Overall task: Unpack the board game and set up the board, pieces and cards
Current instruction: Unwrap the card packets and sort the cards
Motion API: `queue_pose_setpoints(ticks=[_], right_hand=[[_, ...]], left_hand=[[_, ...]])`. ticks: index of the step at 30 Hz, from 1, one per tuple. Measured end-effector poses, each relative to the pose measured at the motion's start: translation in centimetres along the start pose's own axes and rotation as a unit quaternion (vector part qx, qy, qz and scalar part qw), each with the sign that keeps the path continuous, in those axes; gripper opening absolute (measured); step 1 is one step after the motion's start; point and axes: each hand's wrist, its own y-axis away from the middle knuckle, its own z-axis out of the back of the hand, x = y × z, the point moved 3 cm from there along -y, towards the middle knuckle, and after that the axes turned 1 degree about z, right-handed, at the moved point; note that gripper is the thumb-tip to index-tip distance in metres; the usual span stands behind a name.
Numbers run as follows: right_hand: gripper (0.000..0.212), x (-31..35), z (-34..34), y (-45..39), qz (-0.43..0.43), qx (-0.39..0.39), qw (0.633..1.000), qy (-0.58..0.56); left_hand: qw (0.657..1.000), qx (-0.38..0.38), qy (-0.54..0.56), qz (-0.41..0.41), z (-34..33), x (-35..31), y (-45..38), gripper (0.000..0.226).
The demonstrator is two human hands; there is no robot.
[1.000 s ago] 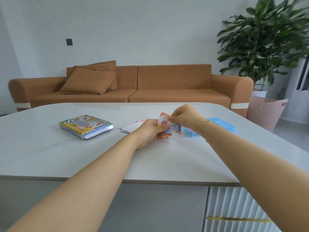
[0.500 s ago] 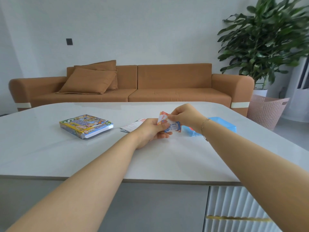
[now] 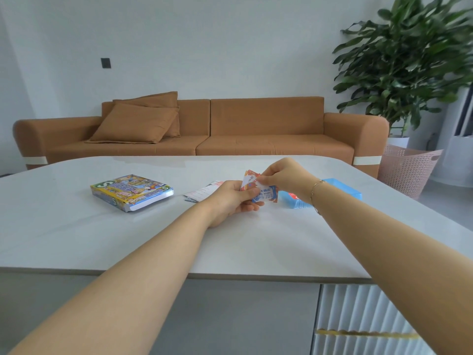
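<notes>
Cardboard game box (image 3: 131,192) closed far left on tabletop (image 3: 102,242), blue tray (image 3: 343,192) far right, both hands (image 3: 231,201) (image 3: 284,175) pinching cards (image 3: 258,188) mid-table; board, pieces not yet laid out.

Both bare forearms reach forward, converging toward 12 o'clock. The left hand (image 3: 231,201) is curled, thumb on top, fingers (image 3: 252,208) wrapped underneath in a closed grip. The right hand (image 3: 285,175), at its 1 o'clock, pinches down with thumb and fingertips, wrist slightly raised.
</notes>
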Motion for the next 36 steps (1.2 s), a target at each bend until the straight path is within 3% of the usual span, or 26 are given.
queue_pose_setpoints(ticks=[5,15,21,31,36], right_hand=[[0.054,-0.11,-0.17,-0.06,-0.025,-0.017,0.998,0.053],[0.013,-0.16,-0.20,-0.08,0.015,-0.008,0.999,0.042],[0.052,0.11,-0.22,-0.02,0.008,-0.037,0.998,0.043],[0.018,-0.20,0.24,0.26,0.032,-0.006,0.999,0.036],[0.044,-0.21,-0.11,-0.03,0.004,-0.023,0.999,0.023]], left_hand=[[1.000,0.002,-0.006,-0.001,-0.09,0.01,0.04,0.013],[1.000,-0.001,-0.005,-0.002,-0.01,0.02,0.03,0.008],[1.000,0.002,-0.014,-0.004,-0.12,-0.07,0.08,0.013],[1.000,0.007,-0.012,-0.008,-0.23,-0.09,0.18,0.009],[1.000,0.005,-0.014,-0.009,-0.14,-0.06,0.16,0.006]])
